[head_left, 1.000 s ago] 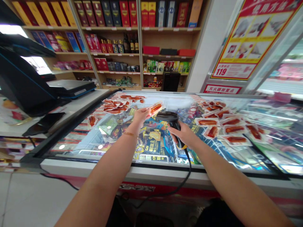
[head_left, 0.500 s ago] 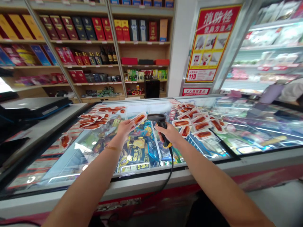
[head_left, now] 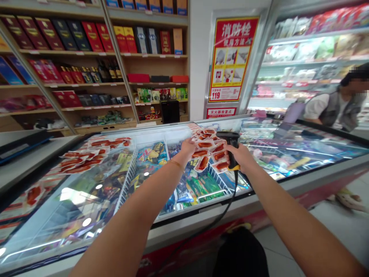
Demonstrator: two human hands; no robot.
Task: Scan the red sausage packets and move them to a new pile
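Observation:
My left hand (head_left: 188,148) reaches over the glass freezer lid, its fingers closed at the edge of a vacuum-packed sausage (head_left: 205,145) on the near side of a spread of such packs. Each pack is clear and pale-edged with a reddish-brown sausage inside. A sausage pack (head_left: 201,164) lies just below that hand. My right hand (head_left: 243,157) grips a black barcode scanner (head_left: 233,148) with a yellow-tipped handle, its head pointing left over the packs. The scanner's cable (head_left: 221,215) hangs down across the freezer front. The scanner hides part of the spread.
More sausage packs (head_left: 83,160) lie in a group on the left of the lid, with a single pack (head_left: 34,194) nearer me. Bagged frozen goods show through the glass. A counter (head_left: 43,150) stands left, shelves (head_left: 157,61) behind. A person (head_left: 331,104) is at the right.
My left hand has moved right with a sausage pack, from open glass to the right-hand spread. My right hand and the scanner shifted right. The view turned right, bringing a person into sight.

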